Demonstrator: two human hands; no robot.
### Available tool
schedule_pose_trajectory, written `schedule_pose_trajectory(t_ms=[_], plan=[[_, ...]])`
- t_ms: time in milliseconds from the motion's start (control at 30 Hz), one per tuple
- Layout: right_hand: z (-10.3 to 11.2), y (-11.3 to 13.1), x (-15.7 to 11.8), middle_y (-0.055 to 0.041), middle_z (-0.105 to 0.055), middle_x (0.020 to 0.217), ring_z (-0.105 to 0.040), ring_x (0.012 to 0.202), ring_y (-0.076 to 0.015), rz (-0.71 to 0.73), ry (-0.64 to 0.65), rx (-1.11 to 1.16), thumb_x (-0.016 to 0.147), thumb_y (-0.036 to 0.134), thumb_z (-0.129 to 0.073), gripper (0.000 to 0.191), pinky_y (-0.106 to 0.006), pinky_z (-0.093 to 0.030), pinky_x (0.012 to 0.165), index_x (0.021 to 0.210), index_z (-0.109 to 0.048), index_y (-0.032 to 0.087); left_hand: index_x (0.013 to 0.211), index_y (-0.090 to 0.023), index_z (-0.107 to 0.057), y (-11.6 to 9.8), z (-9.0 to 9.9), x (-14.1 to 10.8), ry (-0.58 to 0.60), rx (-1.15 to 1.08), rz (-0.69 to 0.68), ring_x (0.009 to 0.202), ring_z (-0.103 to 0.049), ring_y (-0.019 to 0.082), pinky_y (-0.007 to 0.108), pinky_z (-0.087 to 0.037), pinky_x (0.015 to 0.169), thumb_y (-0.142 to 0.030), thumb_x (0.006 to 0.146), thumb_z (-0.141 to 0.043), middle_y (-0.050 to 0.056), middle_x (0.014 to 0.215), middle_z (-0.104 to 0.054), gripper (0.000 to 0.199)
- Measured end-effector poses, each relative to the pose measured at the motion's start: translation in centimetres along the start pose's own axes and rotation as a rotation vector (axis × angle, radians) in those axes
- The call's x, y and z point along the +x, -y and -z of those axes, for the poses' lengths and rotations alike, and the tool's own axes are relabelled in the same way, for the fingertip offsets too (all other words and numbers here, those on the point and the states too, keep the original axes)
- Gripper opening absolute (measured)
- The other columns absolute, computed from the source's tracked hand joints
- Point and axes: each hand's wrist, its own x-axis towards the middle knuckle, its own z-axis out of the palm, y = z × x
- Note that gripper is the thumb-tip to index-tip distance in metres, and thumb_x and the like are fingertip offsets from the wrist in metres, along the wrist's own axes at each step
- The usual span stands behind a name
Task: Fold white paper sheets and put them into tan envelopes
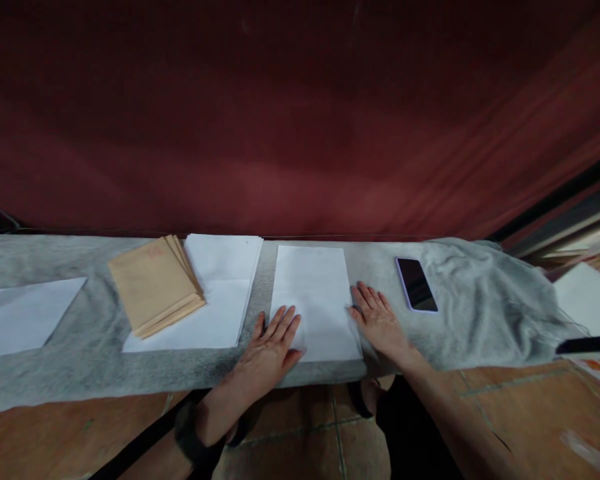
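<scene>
A white sheet of paper (313,287) lies flat on the grey cloth in front of me. My left hand (273,347) rests palm down over the sheet's lower left edge, fingers spread, holding nothing. At the sheet's right edge lies my right hand (377,320), also palm down with its fingers apart and nothing gripped. To the left, several brown envelopes (153,283) are stacked at a slant, partly covering a pile of white paper (225,307).
A phone (417,285) with a purple edge lies right of my right hand. Another white sheet (25,317) is at the far left. The grey cloth (490,300) is wrinkled at the right. A dark red surface (300,133) rises behind.
</scene>
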Motion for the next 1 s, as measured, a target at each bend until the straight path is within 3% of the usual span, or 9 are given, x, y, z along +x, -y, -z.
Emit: schedule_pose_trajectory(t_ms=[200, 467, 567, 667, 767, 900, 1000], plan=[[1.8, -2.1, 0.6, -0.0067, -0.042, 0.162, -0.038, 0.150, -0.0234, 0.130, 0.142, 0.126, 0.102, 0.026, -0.042, 0.050, -0.047, -0.031, 0.124, 0.152, -0.049, 0.023, 0.153, -0.022, -0.046, -0.1, 2.3, -0.6, 0.184, -0.034, -0.079, 0.152, -0.035, 0.024, 0.047, -0.035, 0.121, -0.028, 0.088, -0.053, 0.007, 0.161, -0.042, 0.065], [4.5, -2.7, 1.4, -0.0005, -0.023, 0.171, -0.016, 0.158, -0.0207, 0.164, 0.498, 0.350, 0.091, 0.027, -0.058, 0.069, -0.049, -0.010, 0.129, 0.157, -0.039, 0.035, 0.150, -0.019, -0.051, -1.1, -0.4, -0.6, 0.172, 0.091, -0.062, 0.147, -0.044, 0.027, 0.048, -0.038, 0.119, -0.012, 0.092, -0.047, 0.012, 0.159, -0.046, 0.059], [4.9, -2.9, 1.7, -0.0010, -0.020, 0.172, -0.013, 0.159, -0.0213, 0.149, 0.547, 0.395, 0.089, 0.029, -0.062, 0.072, -0.048, -0.007, 0.129, 0.157, -0.039, 0.035, 0.145, -0.018, -0.055, -1.3, 0.5, 0.4, 0.187, 0.064, -0.042, 0.140, -0.052, 0.028, 0.052, -0.038, 0.119, -0.008, 0.090, -0.048, 0.013, 0.151, -0.056, 0.056], [4.8, -3.0, 1.7, -0.0017, -0.020, 0.171, -0.015, 0.158, -0.0226, 0.157, 0.519, 0.429, 0.088, 0.029, -0.064, 0.072, -0.049, -0.008, 0.129, 0.156, -0.041, 0.035, 0.129, -0.016, -0.065, -1.3, 3.0, 1.6, 0.150, -0.008, -0.006, 0.117, -0.067, 0.025, 0.050, -0.041, 0.116, -0.007, 0.089, -0.048, 0.012, 0.123, -0.073, 0.044], [4.4, -2.9, 1.6, -0.0032, -0.024, 0.171, -0.022, 0.157, -0.0241, 0.169, 0.443, 0.460, 0.087, 0.030, -0.066, 0.070, -0.050, -0.014, 0.129, 0.154, -0.045, 0.034, 0.104, -0.020, -0.071, -0.7, 5.1, 2.8, 0.028, -0.150, 0.078, 0.096, -0.072, 0.023, 0.039, -0.054, 0.096, -0.012, 0.090, -0.052, 0.006, 0.096, -0.077, 0.025], [4.0, -1.9, 2.1, -0.0073, -0.048, 0.158, -0.041, 0.149, -0.0252, 0.158, 0.276, 0.637, 0.092, 0.033, -0.062, 0.050, -0.046, -0.034, 0.122, 0.142, -0.061, 0.028, 0.092, -0.023, -0.072, 1.1, 5.7, 4.5, -0.223, -0.495, 0.201, 0.090, -0.072, 0.022, 0.033, -0.056, 0.083, -0.028, 0.092, -0.057, 0.004, 0.091, -0.077, 0.016], [3.6, -0.5, 3.3, -0.0102, -0.073, 0.128, -0.067, 0.120, -0.0265, 0.005, 0.170, 0.772, 0.096, 0.035, -0.052, 0.037, -0.040, -0.053, 0.100, 0.123, -0.074, 0.021, 0.093, -0.023, -0.072, 2.2, 5.7, 6.2, -0.362, -0.814, 0.339, 0.089, -0.072, 0.021, 0.031, -0.056, 0.082, -0.039, 0.088, -0.063, 0.003, 0.092, -0.077, 0.020]])
